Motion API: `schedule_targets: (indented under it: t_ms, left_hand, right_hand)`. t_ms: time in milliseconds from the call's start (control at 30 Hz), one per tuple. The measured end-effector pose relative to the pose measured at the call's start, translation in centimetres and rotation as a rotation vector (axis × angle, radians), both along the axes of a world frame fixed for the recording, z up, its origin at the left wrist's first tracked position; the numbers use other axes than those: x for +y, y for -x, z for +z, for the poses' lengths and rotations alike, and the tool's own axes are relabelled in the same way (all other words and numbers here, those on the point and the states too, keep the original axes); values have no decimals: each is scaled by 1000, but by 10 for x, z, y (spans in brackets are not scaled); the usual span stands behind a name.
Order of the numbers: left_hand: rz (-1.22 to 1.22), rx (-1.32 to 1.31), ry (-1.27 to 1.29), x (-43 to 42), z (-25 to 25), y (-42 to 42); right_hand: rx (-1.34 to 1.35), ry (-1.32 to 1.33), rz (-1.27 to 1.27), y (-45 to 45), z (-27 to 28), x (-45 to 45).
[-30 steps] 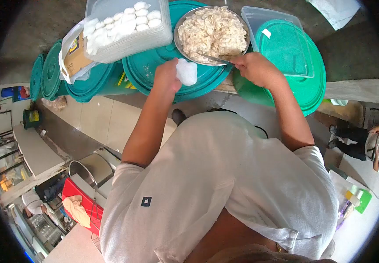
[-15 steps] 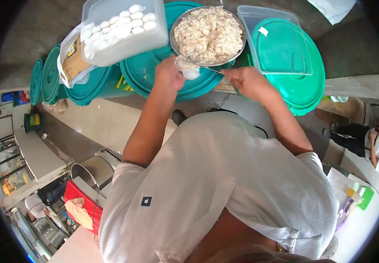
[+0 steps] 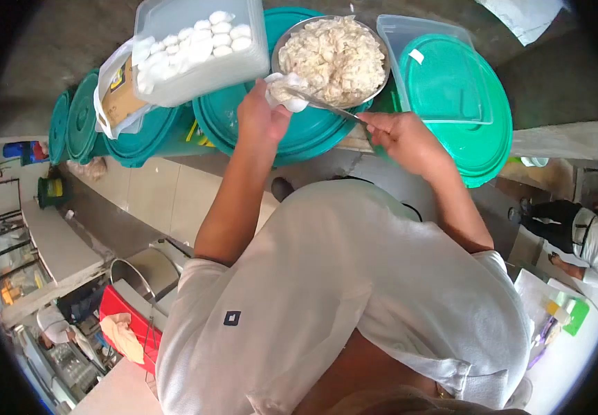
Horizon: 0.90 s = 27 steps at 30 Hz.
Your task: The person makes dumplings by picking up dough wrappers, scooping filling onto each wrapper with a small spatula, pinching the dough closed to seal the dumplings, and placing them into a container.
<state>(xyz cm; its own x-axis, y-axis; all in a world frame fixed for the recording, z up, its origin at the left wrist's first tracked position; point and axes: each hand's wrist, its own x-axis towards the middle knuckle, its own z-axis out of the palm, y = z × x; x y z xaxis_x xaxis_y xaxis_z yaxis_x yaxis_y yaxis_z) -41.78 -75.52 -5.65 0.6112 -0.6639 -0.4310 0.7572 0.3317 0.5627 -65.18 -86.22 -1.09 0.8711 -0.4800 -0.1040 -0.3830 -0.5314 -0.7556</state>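
Moved from the pale mixture (image 3: 333, 59) onto the white piece (image 3: 297, 104) pinched by the left hand (image 3: 259, 119), the metal tool (image 3: 331, 108) slants lengthwise, pointing left and outward from the right hand's (image 3: 408, 140) closed grip.

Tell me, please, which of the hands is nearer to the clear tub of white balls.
Left. The left hand is just below the tub's lower right corner in the picture; the right hand is farther off, below the bowl's right side.
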Motion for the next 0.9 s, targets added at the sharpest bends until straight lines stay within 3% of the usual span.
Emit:
schedule_targets:
  t_ms: [167,267,467,533,667,733,800,900]
  left_hand:
    - [-30,48,71,-7,-14,-6]
    - [0,5,-24,-9,-5,-3]
    - [-58,-12,-28,-11,-2,1]
    - [-68,-14,-44,-8,1,4]
    - [-194,-124,-40,9,-7,10]
    - [-325,-72,140,28,-15,3]
    - [-238,-79,-39,36,4,11]
    - [-186,-71,-103,51,8,7]
  right_hand:
    - [-2,74,-54,1,-7,0]
    - [-8,273,-215,7,-10,-10]
    - [16,314,-96,7,-24,-19]
    - [193,385,-14,-4,-32,-22]
    - [282,487,-1,-27,-47,-27]
    - [120,524,49,-25,-63,-35]
    - [144,556,-11,-22,-57,-29]
    - [93,624,-79,-19,-44,-21]
